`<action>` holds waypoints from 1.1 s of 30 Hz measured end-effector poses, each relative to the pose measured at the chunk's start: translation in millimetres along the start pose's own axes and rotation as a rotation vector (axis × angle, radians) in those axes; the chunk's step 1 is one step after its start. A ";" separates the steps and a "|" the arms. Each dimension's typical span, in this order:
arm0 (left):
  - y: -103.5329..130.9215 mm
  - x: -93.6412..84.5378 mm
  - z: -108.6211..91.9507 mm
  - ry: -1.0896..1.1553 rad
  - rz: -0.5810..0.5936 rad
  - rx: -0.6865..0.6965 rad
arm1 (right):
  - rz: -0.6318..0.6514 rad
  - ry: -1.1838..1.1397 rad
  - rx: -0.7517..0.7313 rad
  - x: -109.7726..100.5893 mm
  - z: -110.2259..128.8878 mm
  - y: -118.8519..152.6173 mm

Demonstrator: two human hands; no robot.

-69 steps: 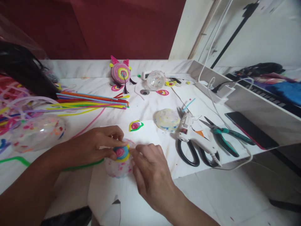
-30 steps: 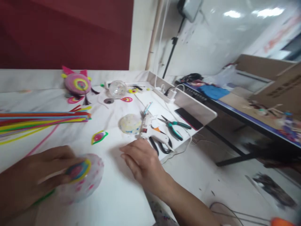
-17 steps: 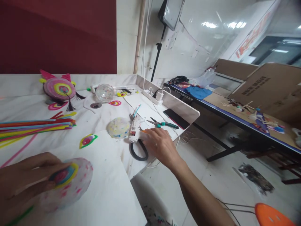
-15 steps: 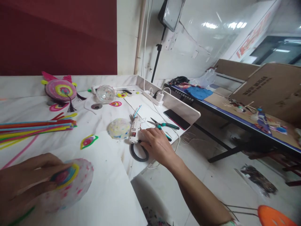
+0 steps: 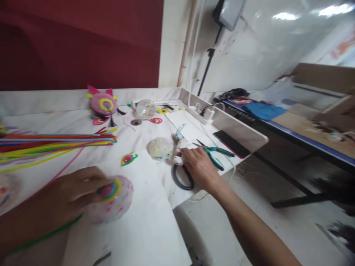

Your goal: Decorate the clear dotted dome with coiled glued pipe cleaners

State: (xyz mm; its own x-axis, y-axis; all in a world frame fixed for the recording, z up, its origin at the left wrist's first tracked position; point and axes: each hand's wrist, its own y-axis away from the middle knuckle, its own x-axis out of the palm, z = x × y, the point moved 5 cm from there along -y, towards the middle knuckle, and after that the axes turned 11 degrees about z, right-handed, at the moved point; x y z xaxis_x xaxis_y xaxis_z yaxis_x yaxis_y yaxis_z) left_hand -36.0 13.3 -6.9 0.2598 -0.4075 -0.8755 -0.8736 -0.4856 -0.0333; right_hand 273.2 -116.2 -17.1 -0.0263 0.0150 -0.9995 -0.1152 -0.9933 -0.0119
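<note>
My left hand point(image 5: 74, 192) pinches a coiled pink, blue and yellow piece point(image 5: 111, 191) against a speckled translucent dome point(image 5: 122, 205) on white paper point(image 5: 144, 221). Over to the right, my right hand point(image 5: 198, 166) has its fingers wrapped round the white glue gun point(image 5: 178, 159), partly hidden by them. Just below the gun lies a black loop handle point(image 5: 183, 181). A second speckled dome point(image 5: 160, 148) sits left of the gun. An eye-shaped piece with a green and yellow rim point(image 5: 129, 159) lies beyond my left hand.
Pliers with teal handles point(image 5: 217, 153) and a black phone point(image 5: 231, 144) lie at the right. Colourful pipe cleaners point(image 5: 55, 144) spread across the left. Behind are a pink round figure point(image 5: 103, 103), a clear dome point(image 5: 145, 109) and a power strip point(image 5: 201, 116).
The view has swung left, shifting the scene rightward. My right hand has closed round the glue gun. My left hand still holds the coiled piece at the dome.
</note>
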 end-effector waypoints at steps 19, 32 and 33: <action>0.7 -9.6 -19.4 -0.047 0.150 0.062 | -0.006 -1.593 0.015 -33.2 36.7 53.1; 5.7 -6.5 -14.9 -0.029 0.107 0.030 | 0.437 -1.844 0.000 -3.9 72.8 9.6; 6.2 -6.3 -15.2 -0.027 0.110 0.033 | 0.449 -1.850 -0.016 -3.6 74.1 7.8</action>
State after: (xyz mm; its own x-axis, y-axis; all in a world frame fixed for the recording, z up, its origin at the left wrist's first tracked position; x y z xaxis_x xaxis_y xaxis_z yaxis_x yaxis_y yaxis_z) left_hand -36.8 1.0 5.8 0.1509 -0.4357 -0.8873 -0.9095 -0.4129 0.0481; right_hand 198.8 -115.5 -11.5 -0.9278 -0.1318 0.3491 0.2085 -0.9590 0.1920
